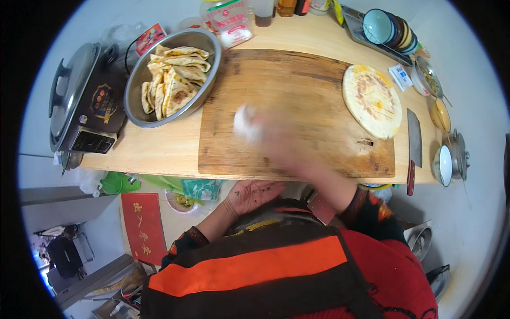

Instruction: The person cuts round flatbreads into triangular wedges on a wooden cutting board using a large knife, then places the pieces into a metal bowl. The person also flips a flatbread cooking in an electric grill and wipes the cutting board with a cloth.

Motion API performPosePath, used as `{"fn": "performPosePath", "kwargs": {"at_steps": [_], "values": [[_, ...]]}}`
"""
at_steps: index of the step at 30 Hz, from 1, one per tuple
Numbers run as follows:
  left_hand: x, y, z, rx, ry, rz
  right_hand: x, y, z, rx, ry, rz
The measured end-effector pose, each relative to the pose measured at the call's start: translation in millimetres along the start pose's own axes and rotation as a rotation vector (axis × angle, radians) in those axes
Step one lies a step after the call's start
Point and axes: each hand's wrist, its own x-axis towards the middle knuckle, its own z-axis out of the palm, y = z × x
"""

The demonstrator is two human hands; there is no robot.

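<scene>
My right hand (271, 127), blurred by motion, holds a white cloth or paper wad (246, 123) over the left part of the wooden cutting board (287, 87). Below the table's front edge, my left hand (255, 195) is palm up with its fingers extended and small dark crumbs on the palm. A round browned flatbread (372, 101) lies on the board's right side. To the left of the board, a steel bowl (132, 107) holds several filled flatbread wedges (179, 87). A cleaver (414, 137) lies right of the board, its red-brown handle reaching over the table's edge.
An electric cooker or pan with a lid (77, 91) stands at the left. Bottles (263, 12) and a bag of white powder (235, 28) line the back. At the right are stacked bowls (378, 26) on a metal tray, a small white packet (400, 77) and several more bowls.
</scene>
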Motion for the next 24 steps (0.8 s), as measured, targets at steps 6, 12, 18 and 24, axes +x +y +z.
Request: {"fn": "performPosePath", "kwargs": {"at_steps": [6,12,18,24], "values": [[-17.1,13.0,11.7,0.058,0.130,0.000,137.4,113.2,-46.3,-0.422,0.258,0.188],[-18.6,13.5,7.1,0.297,0.166,0.067,92.5,75.2,41.3,-0.407,-0.346,-0.126],[-31.1,21.3,-19.0,0.189,0.075,0.028,-53.5,-13.0,40.6,0.005,-0.528,-0.255],[-16.3,17.5,-0.5,0.051,0.209,0.041,-119.4,-25.4,-56.2,-0.417,0.262,0.199]]}}
